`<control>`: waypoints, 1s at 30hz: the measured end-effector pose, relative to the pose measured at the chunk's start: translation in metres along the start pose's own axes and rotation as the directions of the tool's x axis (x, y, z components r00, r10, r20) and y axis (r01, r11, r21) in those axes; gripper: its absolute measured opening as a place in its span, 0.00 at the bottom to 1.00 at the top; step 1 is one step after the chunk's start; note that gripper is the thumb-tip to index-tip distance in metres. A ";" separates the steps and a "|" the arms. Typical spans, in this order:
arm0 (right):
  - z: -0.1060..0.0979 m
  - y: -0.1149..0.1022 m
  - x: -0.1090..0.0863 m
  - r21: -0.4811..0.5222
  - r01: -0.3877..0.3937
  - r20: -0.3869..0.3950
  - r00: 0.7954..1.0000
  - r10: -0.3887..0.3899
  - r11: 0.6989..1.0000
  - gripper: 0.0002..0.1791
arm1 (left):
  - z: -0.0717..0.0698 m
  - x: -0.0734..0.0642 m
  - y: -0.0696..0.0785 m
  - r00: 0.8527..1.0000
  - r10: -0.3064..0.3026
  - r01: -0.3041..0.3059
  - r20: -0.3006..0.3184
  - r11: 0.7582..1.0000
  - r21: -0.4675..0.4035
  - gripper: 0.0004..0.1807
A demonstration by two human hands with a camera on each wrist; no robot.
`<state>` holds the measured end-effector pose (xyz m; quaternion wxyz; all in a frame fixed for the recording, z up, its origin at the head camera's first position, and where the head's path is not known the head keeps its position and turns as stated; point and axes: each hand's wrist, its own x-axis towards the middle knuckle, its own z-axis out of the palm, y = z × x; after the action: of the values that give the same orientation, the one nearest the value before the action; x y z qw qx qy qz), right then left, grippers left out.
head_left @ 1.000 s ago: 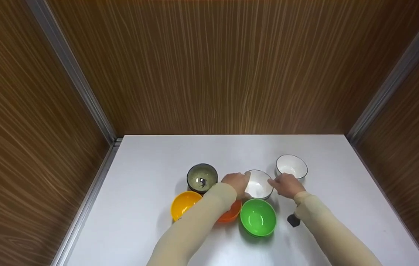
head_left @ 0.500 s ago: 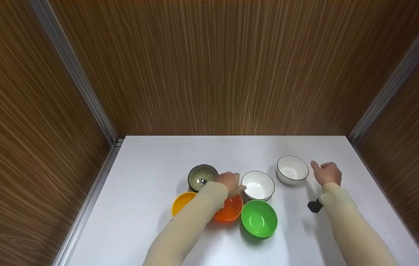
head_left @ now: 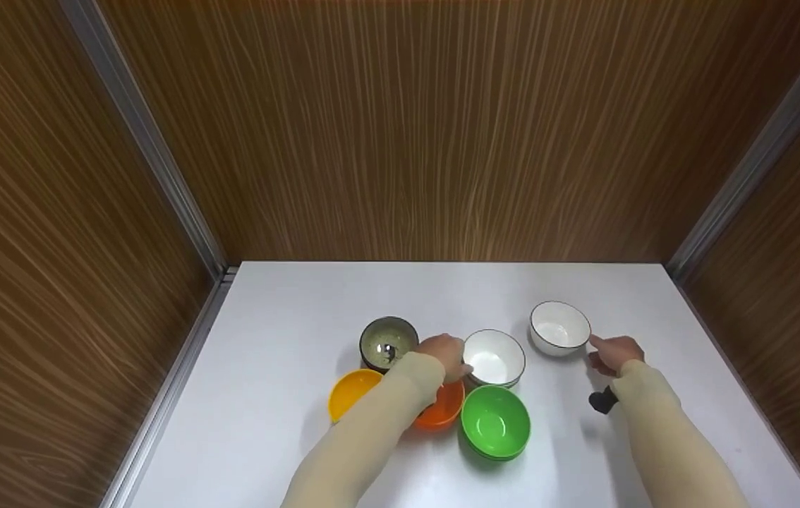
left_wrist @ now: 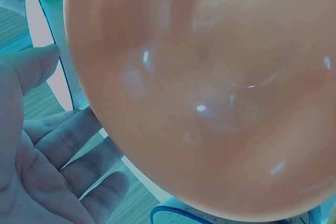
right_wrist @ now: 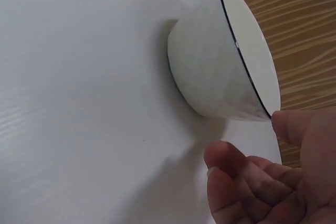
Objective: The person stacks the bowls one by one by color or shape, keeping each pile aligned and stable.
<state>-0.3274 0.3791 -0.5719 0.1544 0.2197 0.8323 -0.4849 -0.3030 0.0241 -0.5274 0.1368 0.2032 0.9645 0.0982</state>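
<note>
My left hand (head_left: 444,356) hovers at the left side of a white, dark-rimmed bowl (head_left: 493,360) stacked on another. In the left wrist view its fingers (left_wrist: 68,140) are extended beside the orange bowl (left_wrist: 210,77), holding nothing; whether they touch a bowl I cannot tell. On the right, another white bowl (head_left: 559,329) sits upright by itself. My right hand (head_left: 617,354) is at its right side. The right wrist view has the thumb (right_wrist: 291,124) at that bowl's (right_wrist: 215,61) rim, while the loosely bent fingers (right_wrist: 231,182) stay apart from its wall.
A green bowl stack (head_left: 495,423) stands in front of the white stack. A yellow bowl (head_left: 352,391) and a grey-green bowl (head_left: 387,346) are to the left, partly behind my left arm. Wood-grain walls (head_left: 442,141) enclose the white table (head_left: 287,303) at back and sides.
My right hand has left the middle white bowl and gone right, around to the far side of the separate white bowl. My left hand has drawn slightly left, off the middle bowl's rim.
</note>
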 end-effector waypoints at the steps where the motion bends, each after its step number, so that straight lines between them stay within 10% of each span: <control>1: 0.001 0.001 0.001 0.011 -0.002 0.008 1.000 0.002 1.000 0.36 | 0.000 0.000 0.000 1.000 0.010 -0.010 -0.008 1.000 0.005 0.16; 19: 0.021 -0.014 -0.005 -0.015 0.102 -0.038 0.994 -0.102 0.995 0.27 | 0.002 0.006 0.001 1.000 0.015 -0.014 -0.015 1.000 0.016 0.15; 30: 0.027 -0.060 -0.042 -0.089 0.353 0.003 0.935 -0.354 0.931 0.20 | 0.000 0.011 0.001 0.999 0.036 -0.035 -0.026 0.999 0.020 0.15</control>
<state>-0.3217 0.3203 -0.5207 0.0686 0.0628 0.8798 -0.4662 -0.3123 0.0295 -0.5300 0.1203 0.2204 0.9634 0.0937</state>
